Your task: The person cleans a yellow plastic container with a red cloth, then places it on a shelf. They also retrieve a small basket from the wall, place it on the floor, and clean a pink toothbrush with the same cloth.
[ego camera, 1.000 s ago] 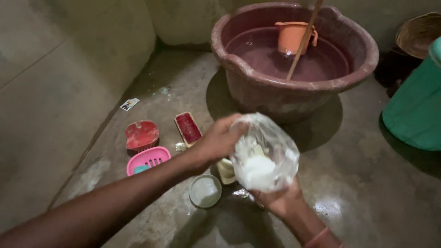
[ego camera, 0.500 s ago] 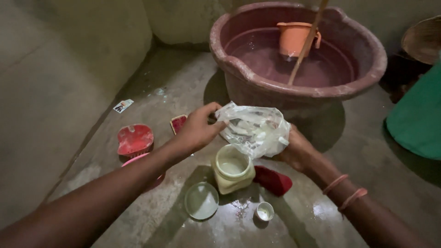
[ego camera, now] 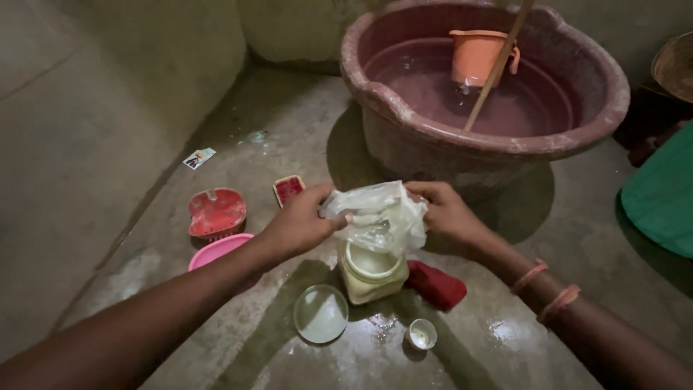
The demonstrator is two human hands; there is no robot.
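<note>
A small printed wrapper lies flat on the wet floor at far left, white with a dark patch; the left hand pinches one edge of a crumpled clear plastic bag, fingers clenched on it; the bag hangs directly over an open cream jar; the right hand grips the bag's other edge.

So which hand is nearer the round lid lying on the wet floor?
Left. The left hand grips the plastic bag just above-left of the lid; the right hand holds the bag's far side, farther away.
</note>
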